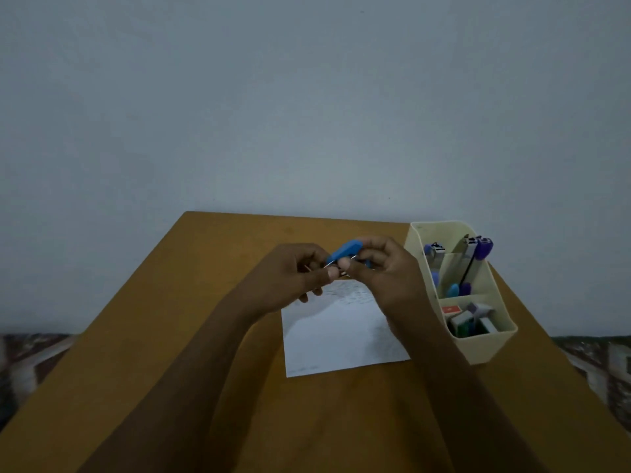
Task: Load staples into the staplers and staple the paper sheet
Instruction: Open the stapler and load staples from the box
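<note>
From the head view, we hold the blue stapler [344,251] lifted above the paper sheet [341,332] on the bench [170,336], probably so its metal tray can be reached for loading. Our right hand [386,271] is wrapped round its rear; our left hand [293,278] pinches narrowly at the front, contents hidden. The organizer [478,346] stands just right.

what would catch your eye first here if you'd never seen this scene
Both hands, left and right, raised mid-frame and gripping a blue stapler above the paper on the table. Next, the cream organizer at the right edge, full of stationery.
</note>
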